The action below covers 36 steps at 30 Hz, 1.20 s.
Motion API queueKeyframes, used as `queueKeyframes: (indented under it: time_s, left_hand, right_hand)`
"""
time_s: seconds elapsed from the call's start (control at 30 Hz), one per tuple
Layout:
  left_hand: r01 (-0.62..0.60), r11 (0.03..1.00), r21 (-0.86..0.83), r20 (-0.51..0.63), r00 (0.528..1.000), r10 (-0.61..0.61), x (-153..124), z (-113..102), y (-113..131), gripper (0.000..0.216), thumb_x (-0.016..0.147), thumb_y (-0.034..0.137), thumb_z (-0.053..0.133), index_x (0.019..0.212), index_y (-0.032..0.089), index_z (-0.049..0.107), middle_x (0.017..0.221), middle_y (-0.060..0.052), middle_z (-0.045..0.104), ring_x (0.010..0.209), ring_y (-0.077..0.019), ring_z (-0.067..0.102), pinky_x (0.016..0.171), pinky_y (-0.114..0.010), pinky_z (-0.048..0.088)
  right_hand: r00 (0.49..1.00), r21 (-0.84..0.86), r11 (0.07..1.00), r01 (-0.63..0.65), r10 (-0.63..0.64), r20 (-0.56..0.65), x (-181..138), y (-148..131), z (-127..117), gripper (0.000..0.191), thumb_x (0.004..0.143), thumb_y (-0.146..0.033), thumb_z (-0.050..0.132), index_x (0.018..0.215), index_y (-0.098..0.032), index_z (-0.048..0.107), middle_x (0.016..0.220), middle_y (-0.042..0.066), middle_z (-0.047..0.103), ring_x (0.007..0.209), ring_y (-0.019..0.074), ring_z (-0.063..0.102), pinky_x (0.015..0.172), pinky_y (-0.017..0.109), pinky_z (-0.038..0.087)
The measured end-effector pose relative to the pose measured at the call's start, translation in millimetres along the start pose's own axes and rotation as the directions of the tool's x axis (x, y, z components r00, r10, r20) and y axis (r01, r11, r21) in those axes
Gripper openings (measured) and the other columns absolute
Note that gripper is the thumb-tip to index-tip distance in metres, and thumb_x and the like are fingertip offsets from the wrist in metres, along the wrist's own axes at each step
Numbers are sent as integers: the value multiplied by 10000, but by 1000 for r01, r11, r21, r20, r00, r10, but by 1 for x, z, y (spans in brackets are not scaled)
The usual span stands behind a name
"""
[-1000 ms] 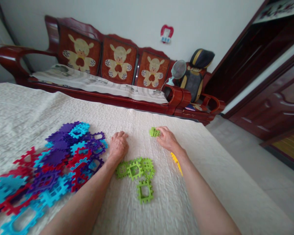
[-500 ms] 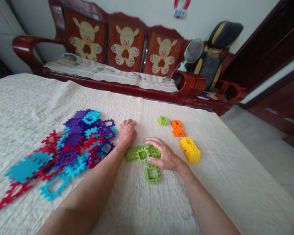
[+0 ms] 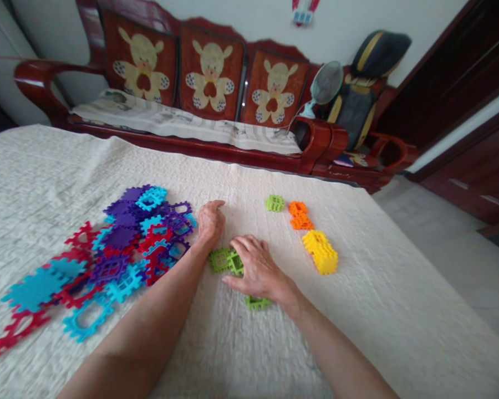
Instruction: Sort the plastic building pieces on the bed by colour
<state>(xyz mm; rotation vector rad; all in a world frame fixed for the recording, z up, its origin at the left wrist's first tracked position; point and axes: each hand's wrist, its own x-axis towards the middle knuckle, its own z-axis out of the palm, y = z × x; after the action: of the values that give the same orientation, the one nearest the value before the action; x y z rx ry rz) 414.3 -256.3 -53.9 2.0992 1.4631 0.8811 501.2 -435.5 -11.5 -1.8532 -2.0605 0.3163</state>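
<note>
My right hand (image 3: pixel 255 270) lies palm down over several flat green interlocking tiles (image 3: pixel 221 259) on the cream bedspread (image 3: pixel 357 310), fingers spread across them; another green tile (image 3: pixel 255 302) pokes out below the wrist. My left hand (image 3: pixel 210 220) rests in a loose fist on the cloth just beside the green tiles, at the right edge of a pile of purple, blue and red tiles (image 3: pixel 125 244). Further right stand a small green block (image 3: pixel 274 203), an orange stack (image 3: pixel 300 215) and a yellow stack (image 3: pixel 321 252).
A red wooden sofa (image 3: pixel 199 111) with animal-print cushions runs behind the bed. A small fan (image 3: pixel 325 83) and a dark backpack (image 3: pixel 366 72) sit at its right end. Grey floor (image 3: pixel 449 260) and dark wooden doors lie to the right.
My right hand left the small green block at the far spot, came back toward me and settled over the loose green tiles. My left hand stayed put. The view tilted down.
</note>
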Motion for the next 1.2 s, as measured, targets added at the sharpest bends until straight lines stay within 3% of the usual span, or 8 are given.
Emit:
queueKeyframes:
  time_s: [0.27,0.5,0.67,0.77,0.87,1.0,1.13,1.2]
  left_hand:
    - [14,1000,20,33,999,-14,1,-4,3,469,855,95,404,1165,158,751,1172,-96,753,1126,-235,677,1047,-347,482]
    - [0,998,56,52,999,-3,1,-3,3,458,864,116,412,1168,160,752,1163,-98,756,1130,-233,676,1051,-337,476]
    - [-19,998,57,34,999,17,1,0,1,450,864,135,408,1143,165,759,1141,-99,758,1109,-232,681,1042,-347,481]
    - [-24,998,51,24,999,23,1,1,0,441,862,142,412,1130,169,761,1123,-96,760,1104,-227,680,1042,-344,479]
    - [-20,998,59,24,1000,19,0,0,1,436,861,145,418,1128,168,763,1122,-98,760,1112,-232,677,1045,-345,475]
    - [-30,997,67,38,999,27,0,-1,3,440,864,147,419,1140,152,763,1134,-112,759,1111,-246,677,1040,-352,479]
    - [-45,997,69,50,998,41,1,-2,3,436,862,149,418,1122,155,768,1128,-111,760,1096,-247,681,1032,-355,483]
    - [-46,996,71,52,998,42,1,-2,3,436,862,150,418,1118,164,770,1120,-105,760,1098,-241,679,1033,-347,480]
  right_hand:
    - [997,-39,998,-58,56,-51,6,-4,8,441,777,-471,765,1092,-188,641,1190,122,606,1153,311,531,998,504,405]
    - [984,-59,985,-164,159,-75,2,40,-13,393,759,-354,766,1105,-213,641,1095,84,629,1037,258,596,922,410,470]
    - [951,-81,948,-307,304,-50,-8,66,-35,509,759,-346,754,1228,-198,624,1228,123,618,1134,289,596,980,438,466]
    - [970,-55,968,-244,242,-38,-11,69,-38,631,757,-293,746,1355,-218,560,1370,126,578,1252,292,555,1037,444,441]
    - [995,-34,994,-102,102,-15,-11,68,-34,476,820,-214,664,1293,-231,611,1371,94,610,1293,264,541,1088,443,397]
    - [993,41,996,-73,76,-92,-6,75,-33,272,937,-222,494,1147,-217,667,1226,91,686,1178,231,602,1030,396,431]
    - [923,134,972,-191,225,-314,-4,94,-43,250,956,-271,394,920,-216,635,893,61,667,895,204,611,837,306,467]
    - [895,211,950,-231,292,-336,-5,100,-47,237,940,-326,407,804,-227,574,743,12,580,756,181,554,737,278,447]
